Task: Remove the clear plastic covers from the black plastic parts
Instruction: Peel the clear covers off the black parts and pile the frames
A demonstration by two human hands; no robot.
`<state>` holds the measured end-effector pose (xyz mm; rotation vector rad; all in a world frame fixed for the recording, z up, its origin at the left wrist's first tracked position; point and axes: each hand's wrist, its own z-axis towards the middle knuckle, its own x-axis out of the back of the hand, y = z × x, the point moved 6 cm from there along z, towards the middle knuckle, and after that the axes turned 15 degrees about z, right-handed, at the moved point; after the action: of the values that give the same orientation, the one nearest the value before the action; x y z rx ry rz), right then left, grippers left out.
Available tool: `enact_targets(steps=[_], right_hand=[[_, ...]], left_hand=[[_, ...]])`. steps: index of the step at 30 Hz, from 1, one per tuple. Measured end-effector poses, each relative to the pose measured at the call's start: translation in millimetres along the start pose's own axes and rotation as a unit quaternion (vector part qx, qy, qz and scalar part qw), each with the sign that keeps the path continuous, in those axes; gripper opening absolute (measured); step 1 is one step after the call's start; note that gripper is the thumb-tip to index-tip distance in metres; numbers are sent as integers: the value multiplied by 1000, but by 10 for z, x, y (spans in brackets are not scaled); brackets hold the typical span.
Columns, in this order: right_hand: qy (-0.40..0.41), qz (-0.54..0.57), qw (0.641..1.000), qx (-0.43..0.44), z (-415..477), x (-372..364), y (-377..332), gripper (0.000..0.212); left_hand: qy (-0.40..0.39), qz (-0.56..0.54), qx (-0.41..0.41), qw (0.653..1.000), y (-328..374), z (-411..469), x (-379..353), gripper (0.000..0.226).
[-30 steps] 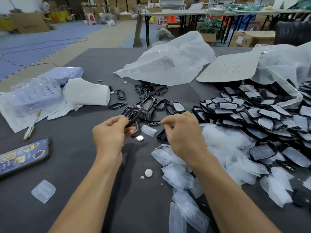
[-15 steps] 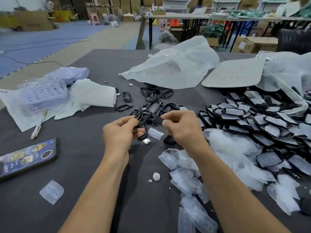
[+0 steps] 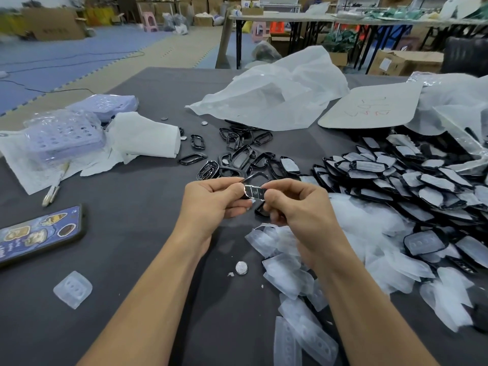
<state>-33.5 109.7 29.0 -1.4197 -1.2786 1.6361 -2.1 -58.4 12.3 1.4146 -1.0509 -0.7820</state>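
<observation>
Part (image 3: 254, 192): held between both hands, long axis left to right;
Left hand (image 3: 214, 204): gripping left end;
Right hand (image 3: 298, 207): pinching right end

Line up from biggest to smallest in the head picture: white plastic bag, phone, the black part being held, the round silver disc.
1. white plastic bag
2. phone
3. black part, partly covered by the left hand and right hand, so what shows is only a little bigger than the disc
4. round silver disc

Soft, even indoor light, faint shadows under the forearms; blurred background, wide-angle bending at edges.
</observation>
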Motion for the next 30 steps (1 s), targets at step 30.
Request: enact_targets(steps=[30], right_hand=[[146, 41, 983, 102, 130, 362, -111, 11]], left_hand=[[22, 15, -29, 999, 11, 11, -6, 18]])
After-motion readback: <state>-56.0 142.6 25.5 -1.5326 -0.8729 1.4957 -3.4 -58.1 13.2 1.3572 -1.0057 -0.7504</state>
